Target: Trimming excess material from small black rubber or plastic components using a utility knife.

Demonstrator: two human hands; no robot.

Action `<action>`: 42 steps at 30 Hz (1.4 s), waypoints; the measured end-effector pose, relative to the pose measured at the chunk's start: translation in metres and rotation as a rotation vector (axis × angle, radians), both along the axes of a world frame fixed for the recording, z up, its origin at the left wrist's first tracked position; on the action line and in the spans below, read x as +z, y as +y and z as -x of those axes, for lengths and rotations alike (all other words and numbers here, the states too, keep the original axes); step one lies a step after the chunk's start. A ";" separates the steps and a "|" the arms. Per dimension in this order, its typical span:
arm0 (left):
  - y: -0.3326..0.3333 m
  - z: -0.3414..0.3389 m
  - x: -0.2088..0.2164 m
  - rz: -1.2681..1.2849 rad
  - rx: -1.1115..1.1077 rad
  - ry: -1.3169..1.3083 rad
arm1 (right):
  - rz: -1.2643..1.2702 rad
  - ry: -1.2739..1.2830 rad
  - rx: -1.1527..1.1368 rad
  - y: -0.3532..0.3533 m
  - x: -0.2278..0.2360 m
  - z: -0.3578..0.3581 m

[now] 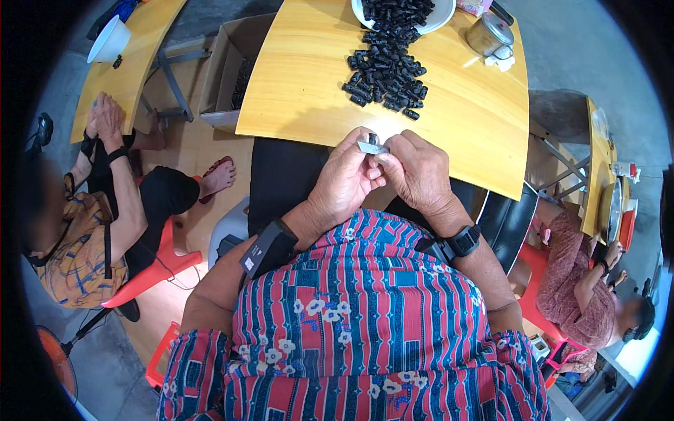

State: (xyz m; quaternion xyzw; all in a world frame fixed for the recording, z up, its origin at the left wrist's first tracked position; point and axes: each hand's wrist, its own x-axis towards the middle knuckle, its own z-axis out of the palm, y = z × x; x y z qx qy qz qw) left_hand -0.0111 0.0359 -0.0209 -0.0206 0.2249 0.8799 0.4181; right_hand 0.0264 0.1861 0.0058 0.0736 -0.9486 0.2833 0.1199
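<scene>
Close together at the table's near edge, both of my hands are at work on one small part. Between the thumb and fingers of my left hand (347, 172) is a small black plastic piece (373, 138). A short metal blade (372, 148) juts from my right hand (423, 172), whose fingers are closed round its other end; its handle is hidden. The blade lies against or right beside the black piece; I cannot tell whether it touches. Just beyond my hands, many similar black plastic parts (386, 77) form a loose heap on the yellow table (295, 84).
A white bowl (444, 12) heaped with black parts stands at the table's far side. A lidded metal mug (489, 35) is at the far right. An open cardboard box (223, 70) sits left of the table. Other people work at tables on both sides.
</scene>
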 end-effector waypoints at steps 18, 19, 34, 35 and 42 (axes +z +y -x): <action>0.000 -0.002 -0.007 -0.020 0.007 0.048 | 0.000 -0.019 0.006 -0.001 0.001 -0.001; 0.000 -0.002 -0.008 -0.020 0.007 0.048 | 0.000 -0.019 0.006 -0.001 0.001 -0.001; 0.000 -0.004 -0.013 -0.073 0.004 -0.043 | 0.052 -0.099 -0.040 -0.002 -0.001 0.002; 0.001 -0.004 -0.013 -0.056 -0.003 -0.042 | 0.091 -0.094 -0.045 -0.001 -0.001 0.003; -0.003 -0.001 -0.005 -0.005 -0.022 -0.039 | 0.503 -0.068 -0.200 0.012 -0.022 0.001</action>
